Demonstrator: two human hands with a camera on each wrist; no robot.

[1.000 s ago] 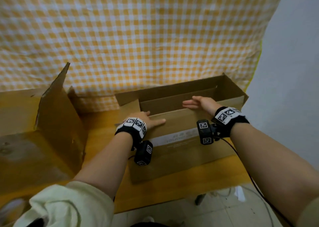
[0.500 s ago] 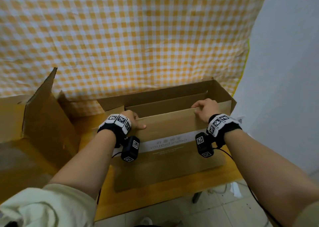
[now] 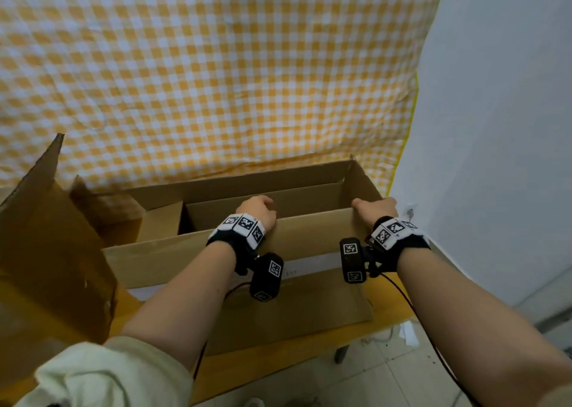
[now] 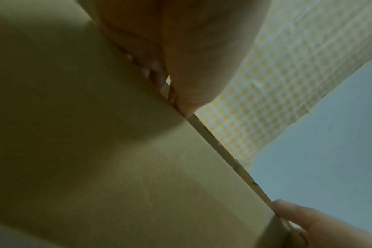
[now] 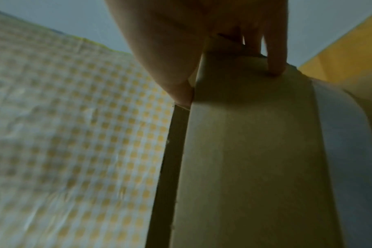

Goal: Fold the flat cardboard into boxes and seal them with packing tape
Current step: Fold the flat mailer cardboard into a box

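Observation:
A long brown cardboard box (image 3: 297, 301) stands open on the yellow table, with a white tape strip (image 3: 312, 262) across its near wall. My left hand (image 3: 258, 210) grips the top edge of the near flap (image 3: 173, 252) around its middle, fingers curled over the edge. My right hand (image 3: 376, 207) grips the same edge at its right end. In the left wrist view the left hand (image 4: 181, 94) clamps the flap's edge (image 4: 223, 149). In the right wrist view the right hand's fingers (image 5: 275, 63) lie on the flap's outer face (image 5: 255, 151), thumb behind.
A second opened cardboard box (image 3: 52, 248) stands at the left with a flap raised. A yellow checked cloth (image 3: 216, 75) hangs behind the table. A pale wall (image 3: 501, 128) is at the right. The table's edge (image 3: 278, 366) runs in front, tiled floor below.
Both hands went from lying flat on the folded flap to gripping its top edge. The flap has risen to upright. My left hand slid right along the edge.

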